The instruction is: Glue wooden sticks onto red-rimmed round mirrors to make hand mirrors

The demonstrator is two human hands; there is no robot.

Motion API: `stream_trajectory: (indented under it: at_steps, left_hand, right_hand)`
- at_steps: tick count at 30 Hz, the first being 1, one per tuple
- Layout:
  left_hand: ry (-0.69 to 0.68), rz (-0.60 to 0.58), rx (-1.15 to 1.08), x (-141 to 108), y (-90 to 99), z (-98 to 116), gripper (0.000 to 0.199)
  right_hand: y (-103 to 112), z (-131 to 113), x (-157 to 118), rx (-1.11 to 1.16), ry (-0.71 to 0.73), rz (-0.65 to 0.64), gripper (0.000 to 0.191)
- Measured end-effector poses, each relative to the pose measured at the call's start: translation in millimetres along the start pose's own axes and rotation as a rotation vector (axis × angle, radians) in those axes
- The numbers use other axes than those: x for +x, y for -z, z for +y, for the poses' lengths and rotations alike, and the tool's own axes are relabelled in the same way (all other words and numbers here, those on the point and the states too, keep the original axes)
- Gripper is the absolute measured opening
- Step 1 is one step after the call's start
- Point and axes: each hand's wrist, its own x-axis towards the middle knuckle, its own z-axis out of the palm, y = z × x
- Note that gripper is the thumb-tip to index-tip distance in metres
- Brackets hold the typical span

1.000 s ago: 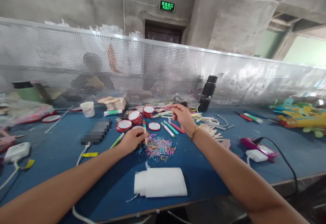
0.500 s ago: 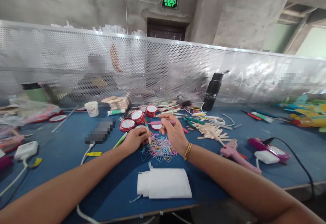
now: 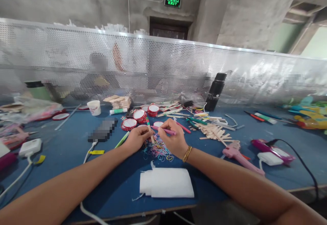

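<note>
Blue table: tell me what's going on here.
A person's left hand holds up a wooden stick with coloured marks near its top end. The right hand grips a pink pen, its tip close to the stick; whether they touch is unclear. Loose rubber bands lie in a heap below the hands, and a folded white cloth lies nearer the table edge.

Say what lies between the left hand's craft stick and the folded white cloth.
In the head view, multicolored rubber bands lie between the craft stick and cloth.
</note>
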Motion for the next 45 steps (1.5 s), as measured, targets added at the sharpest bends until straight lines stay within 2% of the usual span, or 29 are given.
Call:
stream_trajectory:
  at_steps: [4,12,25,33,45]
  left_hand:
    - [-0.052,0.014,0.06,1.1,0.8,-1.4,0.041]
    - [-0.063,0.005,0.09,0.4,0.8,2.7,0.04]
    - [-0.073,0.014,0.09,0.9,0.6,1.8,0.037]
    - [-0.084,0.012,0.1,1.8,1.9,1.4,0.038]
    - [-0.078,0.007,0.071,0.7,0.5,3.1,0.039]
  right_hand:
    - [-1.4,4.1,-1.4,-0.072,0.035,-0.036,0.013]
    - [-2.4,8.9,-3.1,-0.093,0.053,-0.087,0.012]
    - [-3.4,9.7,-2.9,-0.102,0.053,-0.09,0.013]
    - [-0.9,6.8,-1.0,-0.154,0.049,-0.049,0.013]
    - [-2.6,5.3,-3.1,-0.123,0.104,-0.1,0.014]
